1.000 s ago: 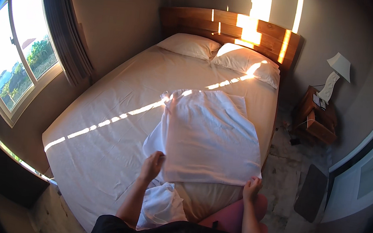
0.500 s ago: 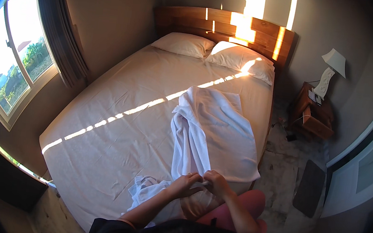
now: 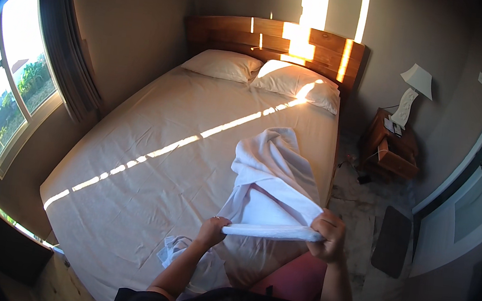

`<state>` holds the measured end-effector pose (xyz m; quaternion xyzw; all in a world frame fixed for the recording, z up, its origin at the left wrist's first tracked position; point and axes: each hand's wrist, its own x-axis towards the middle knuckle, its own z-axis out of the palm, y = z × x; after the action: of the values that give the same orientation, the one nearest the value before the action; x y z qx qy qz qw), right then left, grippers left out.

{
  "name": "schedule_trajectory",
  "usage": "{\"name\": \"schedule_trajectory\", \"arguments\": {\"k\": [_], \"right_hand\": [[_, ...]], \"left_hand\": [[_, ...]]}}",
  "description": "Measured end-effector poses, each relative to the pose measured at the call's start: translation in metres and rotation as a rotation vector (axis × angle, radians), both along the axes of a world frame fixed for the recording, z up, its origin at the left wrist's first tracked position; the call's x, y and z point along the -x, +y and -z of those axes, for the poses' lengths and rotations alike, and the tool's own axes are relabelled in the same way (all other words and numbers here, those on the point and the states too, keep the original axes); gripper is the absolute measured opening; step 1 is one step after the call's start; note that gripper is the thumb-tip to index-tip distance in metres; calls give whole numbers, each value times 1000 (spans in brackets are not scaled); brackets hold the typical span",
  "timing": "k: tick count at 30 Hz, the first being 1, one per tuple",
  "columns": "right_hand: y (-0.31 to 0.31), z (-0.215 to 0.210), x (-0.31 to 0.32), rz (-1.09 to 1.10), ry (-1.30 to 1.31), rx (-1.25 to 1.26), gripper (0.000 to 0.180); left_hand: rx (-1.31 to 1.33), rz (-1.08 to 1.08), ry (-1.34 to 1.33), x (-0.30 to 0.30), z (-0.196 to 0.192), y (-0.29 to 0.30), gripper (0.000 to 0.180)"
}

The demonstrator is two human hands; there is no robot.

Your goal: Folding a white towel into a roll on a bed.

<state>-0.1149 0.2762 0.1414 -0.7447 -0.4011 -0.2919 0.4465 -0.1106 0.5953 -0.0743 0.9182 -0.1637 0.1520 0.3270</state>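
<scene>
A white towel (image 3: 273, 204) is stretched between my hands, its near edge pulled into a taut, narrow band. My left hand (image 3: 212, 230) is closed on the left end of that edge. At the right end, my right hand (image 3: 327, 235) grips the towel in a fist. The far part of the towel lies bunched on the bed (image 3: 147, 199), toward the pillows. Beside my left forearm, a second crumpled white cloth (image 3: 205, 267) rests on the sheet, partly hidden by the arm.
Two pillows (image 3: 223, 64) lean near the wooden headboard (image 3: 230, 32). Right of the bed stands a wooden nightstand (image 3: 391, 144) with its drawer pulled out and a white lamp (image 3: 407, 103) on top. A dark mat (image 3: 391, 241) lies on the floor near the door. A window (image 3: 16, 80) is at left.
My hands were together at the towel's near edge; now they are wide apart, pulling that edge straight. The towel has lifted and narrowed, and its right side has drawn in off the bed.
</scene>
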Motion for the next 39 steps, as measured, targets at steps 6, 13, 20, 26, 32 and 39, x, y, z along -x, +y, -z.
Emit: {"name": "schedule_trajectory", "arguments": {"k": [6, 13, 20, 26, 32, 39], "right_hand": [[-40, -27, 32, 329, -238, -244, 27], [-66, -49, 37, 578, -422, -221, 31], [-64, -44, 2, 593, -412, 228, 32], [-62, -39, 8, 472, -154, 366, 32], [-67, -20, -4, 282, 199, 465, 31], [-52, 7, -143, 509, 210, 537, 20]], "left_hand": [[111, -140, -56, -14, -12, -2, 17], [375, -429, -71, -37, -11, 50, 10], [1647, -4, 162, -91, -84, 139, 43], [1375, 205, -406, -76, -168, 195, 45], [1287, 273, -525, -40, -203, 240, 44], [1567, -137, -50, -136, -174, 355, 22]]}}
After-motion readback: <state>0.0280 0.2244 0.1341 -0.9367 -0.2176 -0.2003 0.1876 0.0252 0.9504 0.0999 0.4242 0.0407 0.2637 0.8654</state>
